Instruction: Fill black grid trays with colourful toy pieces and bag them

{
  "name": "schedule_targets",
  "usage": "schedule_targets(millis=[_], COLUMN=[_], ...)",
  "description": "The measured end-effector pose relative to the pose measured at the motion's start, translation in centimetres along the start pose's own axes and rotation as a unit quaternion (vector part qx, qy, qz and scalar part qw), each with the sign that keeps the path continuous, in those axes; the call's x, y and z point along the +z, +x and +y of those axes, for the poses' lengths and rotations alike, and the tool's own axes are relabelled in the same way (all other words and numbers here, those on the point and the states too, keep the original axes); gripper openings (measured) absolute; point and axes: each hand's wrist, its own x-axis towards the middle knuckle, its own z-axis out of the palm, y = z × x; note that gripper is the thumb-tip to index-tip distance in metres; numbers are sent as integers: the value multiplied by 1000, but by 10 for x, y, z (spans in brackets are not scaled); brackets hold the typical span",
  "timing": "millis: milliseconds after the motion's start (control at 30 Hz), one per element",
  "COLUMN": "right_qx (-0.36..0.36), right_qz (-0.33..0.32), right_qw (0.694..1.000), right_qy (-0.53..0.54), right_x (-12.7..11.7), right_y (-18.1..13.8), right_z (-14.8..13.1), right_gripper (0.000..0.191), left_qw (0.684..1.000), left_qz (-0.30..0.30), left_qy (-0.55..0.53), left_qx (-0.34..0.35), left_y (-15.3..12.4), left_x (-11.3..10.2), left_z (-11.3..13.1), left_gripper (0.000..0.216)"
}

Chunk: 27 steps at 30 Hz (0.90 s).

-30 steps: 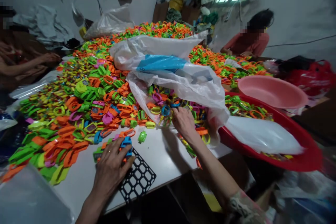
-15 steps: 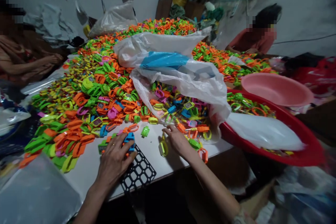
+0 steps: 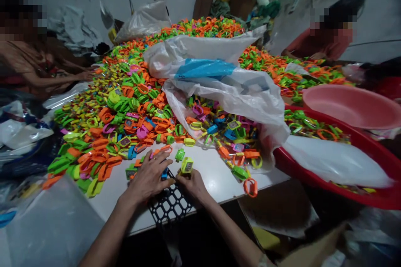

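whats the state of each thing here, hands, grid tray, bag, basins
left hand: flat on the black grid tray, over a blue piece
right hand: pinching a yellow-green toy watch
black grid tray: flat, overhanging the table edge
white plastic bag: open, pieces spilling out
pink basin: tilted, looks empty
red basin: holds pieces and a clear bag

A bare strip of white table [image 3: 209, 173] is left open beside the black grid tray [image 3: 171, 204]. Beyond it, passage is blocked by heaped plastic rings [image 3: 125, 112], a plastic bag [image 3: 225, 87] and a red basin [image 3: 360, 183].
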Motion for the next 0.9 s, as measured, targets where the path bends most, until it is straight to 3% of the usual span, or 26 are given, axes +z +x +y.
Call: schedule_targets(millis=[100,200,300,400,533,633,733,767,833,900], right_qx=[-21,-89,-147,-142,-143,-172,-156,-133,-83,-44], right_qz=[0,-34,-50,-61,-83,-154,-199,-143,-15,38], right_qw=[1000,989,956,912,883,888,877,867,811,768], right_qy=[-6,-111,-249,-379,-439,-398,-408,-459,-579,-638], right_x=[11,10,10,21,31,8,-39,-54,-77,-87], right_y=[2,3,3,8,18,23,41,52,78,104], right_z=[10,12,9,6,4,-5,-35,-49,-75,-93], right_gripper=[16,8,17,24,27,19,14,18,25,25], left_qw=[1000,1000,1000,1000,999,999,999,999,999,999], left_qz=[4,17,15,12,41,42,40,40,36,29], left_qy=[-10,-18,-20,-6,16,0,-18,-20,-22,-23], left_qx=[1,-5,4,17,8,7,0,-4,-10,-18], left_y=[-2,-4,-3,-1,2,0,-3,-4,-3,0], left_x=[1,1,1,3,5,4,2,2,2,2], left_z=[1,1,1,-2,-8,-9,-7,-7,-5,-4], left_gripper=[47,52,56,57,44,31,24,23,23,24])
